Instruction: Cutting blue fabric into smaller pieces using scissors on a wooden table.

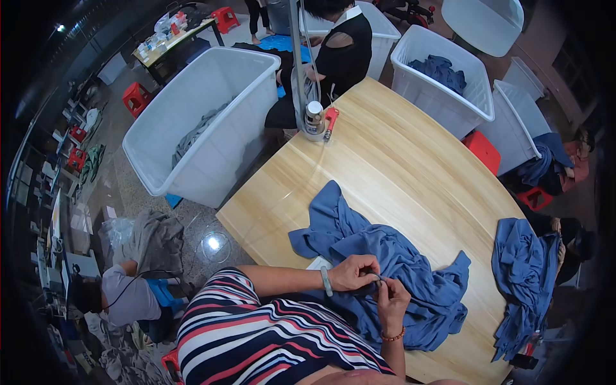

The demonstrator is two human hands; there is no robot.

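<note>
Blue garment [410, 266] lay rumpled, spread across tabletop [410, 160]; small dark item [370, 289], kind unclear, was held over it.

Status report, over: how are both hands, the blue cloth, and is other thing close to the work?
Left hand and right hand pinching small dark piece, details unclear. Blue cloth crumpled beneath. Second blue cloth apart, at table's right edge.

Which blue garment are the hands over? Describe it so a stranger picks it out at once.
Find the big pale wood-grain table. Across its near part sprawls a crumpled blue garment, with the left hand and right hand meeting above it. Its neighbour, a similar blue garment bunched at the table's right edge, has neither of these hands over it.
</note>
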